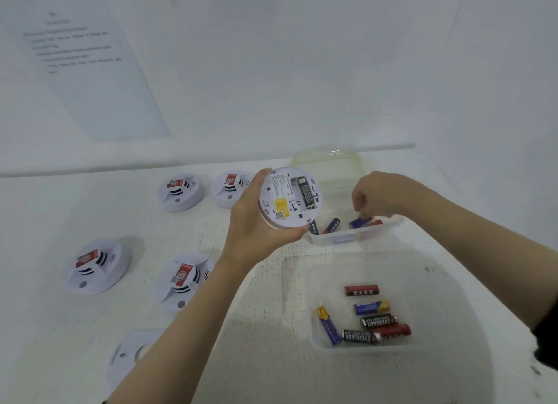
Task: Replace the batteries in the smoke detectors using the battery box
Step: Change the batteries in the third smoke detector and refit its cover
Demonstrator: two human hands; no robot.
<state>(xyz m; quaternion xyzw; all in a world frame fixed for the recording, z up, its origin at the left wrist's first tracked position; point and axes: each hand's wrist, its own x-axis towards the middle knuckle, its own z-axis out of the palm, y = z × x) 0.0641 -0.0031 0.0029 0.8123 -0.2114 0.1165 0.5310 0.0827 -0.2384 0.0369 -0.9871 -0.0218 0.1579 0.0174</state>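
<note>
My left hand holds a white round smoke detector above the table, its back toward me. One dark battery sits in its open battery bay. My right hand reaches down into a clear battery box, fingertips pinched on a blue battery. Other batteries lie in that box. A second clear box nearer to me holds several batteries, red, blue and black.
Several more smoke detectors stand on the white table at the left. A loose white cover plate lies near my left forearm. A clear lid lies behind the battery box. A printed sheet hangs on the wall.
</note>
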